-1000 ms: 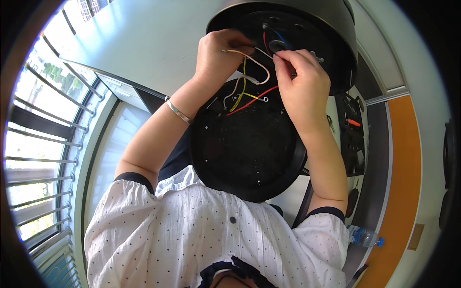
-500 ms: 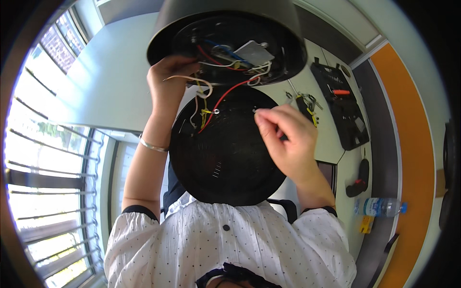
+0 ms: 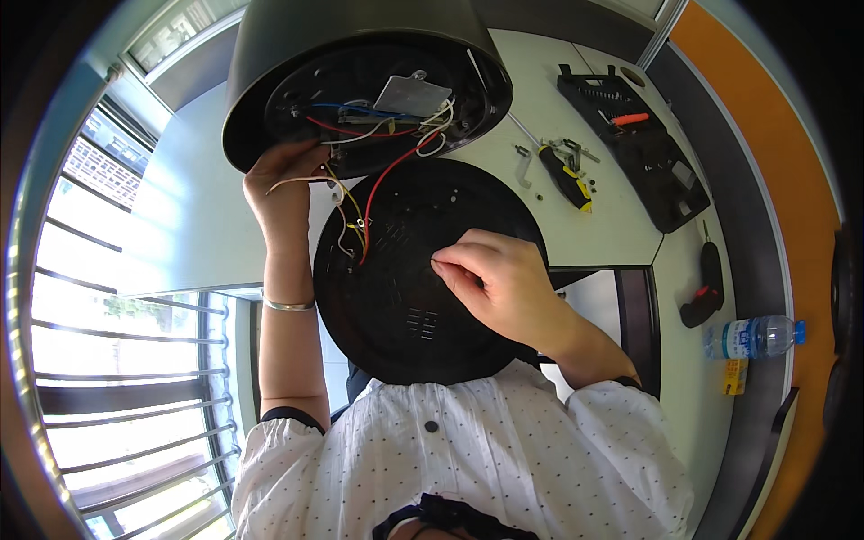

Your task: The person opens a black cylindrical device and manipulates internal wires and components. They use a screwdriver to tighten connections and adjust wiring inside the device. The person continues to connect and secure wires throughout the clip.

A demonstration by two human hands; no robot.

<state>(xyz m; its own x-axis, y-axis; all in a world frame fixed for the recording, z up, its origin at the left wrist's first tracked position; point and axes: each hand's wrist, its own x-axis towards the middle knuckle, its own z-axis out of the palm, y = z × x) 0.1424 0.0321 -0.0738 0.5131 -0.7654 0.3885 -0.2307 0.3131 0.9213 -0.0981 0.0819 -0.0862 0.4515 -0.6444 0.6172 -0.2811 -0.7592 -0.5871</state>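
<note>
A dark, drum-shaped appliance housing point(image 3: 369, 27) lies tipped with its open underside toward me. Inside are blue, red and white wires and a grey metal plate point(image 3: 411, 95). At its lower left rim, my left hand point(image 3: 281, 180) is closed around the edge; the fingertips are partly hidden inside. A round black base cover point(image 3: 423, 351) with vent slots rests against my lap, joined to the housing by a red wire point(image 3: 373, 193) and by yellow and pale wires. Over the cover's right half, my right hand point(image 3: 495, 279) is closed in a pinch; anything in it is too small to make out.
Right of the cover, the white table holds a yellow-and-black screwdriver point(image 3: 567, 180) and several small metal parts point(image 3: 571, 153). Farther right lie an open black tool case point(image 3: 630, 144), a black-and-red power screwdriver point(image 3: 705, 288), a water bottle point(image 3: 756, 338) and a yellow box point(image 3: 735, 376).
My right hand has moved from the cover's upper right edge toward its middle, still pinched. The left hand keeps its hold on the housing rim. The whole view has shifted.
</note>
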